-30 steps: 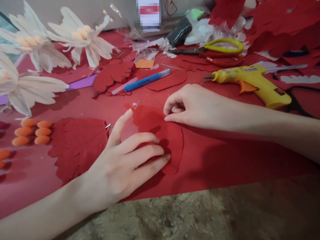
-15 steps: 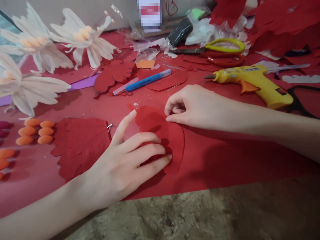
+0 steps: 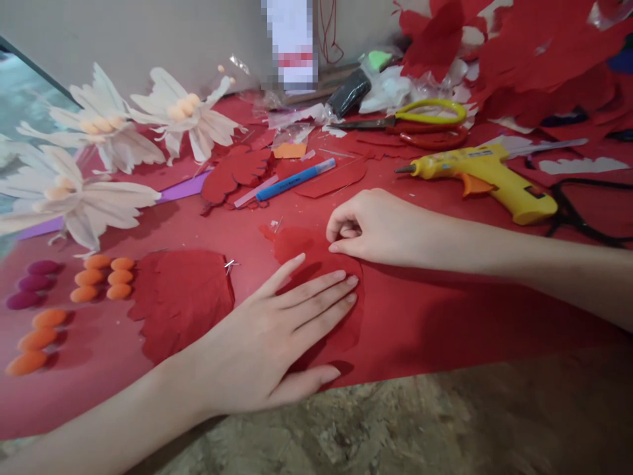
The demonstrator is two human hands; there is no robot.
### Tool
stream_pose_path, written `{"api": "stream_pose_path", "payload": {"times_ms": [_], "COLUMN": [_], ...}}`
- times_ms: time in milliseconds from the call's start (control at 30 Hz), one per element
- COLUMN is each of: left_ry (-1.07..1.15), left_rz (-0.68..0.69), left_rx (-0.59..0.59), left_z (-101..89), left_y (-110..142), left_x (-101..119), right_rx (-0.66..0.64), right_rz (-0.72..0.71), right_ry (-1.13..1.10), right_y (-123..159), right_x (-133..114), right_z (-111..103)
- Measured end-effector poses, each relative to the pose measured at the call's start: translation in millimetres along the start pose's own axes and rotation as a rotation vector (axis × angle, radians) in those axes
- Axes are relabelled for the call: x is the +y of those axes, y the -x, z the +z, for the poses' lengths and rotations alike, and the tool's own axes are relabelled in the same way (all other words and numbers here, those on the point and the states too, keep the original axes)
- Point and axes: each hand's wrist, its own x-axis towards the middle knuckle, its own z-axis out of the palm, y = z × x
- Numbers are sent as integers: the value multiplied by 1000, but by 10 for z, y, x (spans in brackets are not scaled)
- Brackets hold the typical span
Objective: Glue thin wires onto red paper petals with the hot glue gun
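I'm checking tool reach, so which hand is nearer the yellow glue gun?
The right hand: it's left of the yellow glue gun, on its near side, not touching it. The left hand is farther away to the left, over the thin red sheet.

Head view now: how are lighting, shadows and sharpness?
Head view: the left hand reads clearly, but the thin red piece blends into the red sheet; head view, right: soft shadow below the right forearm; head view, left: paler sheen; head view, bottom: mottled surface looks smeared.

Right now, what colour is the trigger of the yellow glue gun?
The trigger is orange; it shows best in the head view.
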Motion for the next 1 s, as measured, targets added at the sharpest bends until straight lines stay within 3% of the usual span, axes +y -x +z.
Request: {"api": "stream_pose_path", "payload": {"times_ms": [533, 767, 1000], "left_ry": [-18, 6, 56], "left_rz": [28, -65, -221], "left_rx": [-90, -76, -25], "left_z": [-2, 6, 15], "left_y": [-11, -9, 9], "left_x": [-12, -7, 14], "right_rx": [-27, 16, -140], "right_rz": [-29, -5, -16], "right_ry": [-10, -3, 81], "right_y": [-20, 23, 66], "right_x": [20, -35, 13], "right_z": [-27, -160, -225]}}
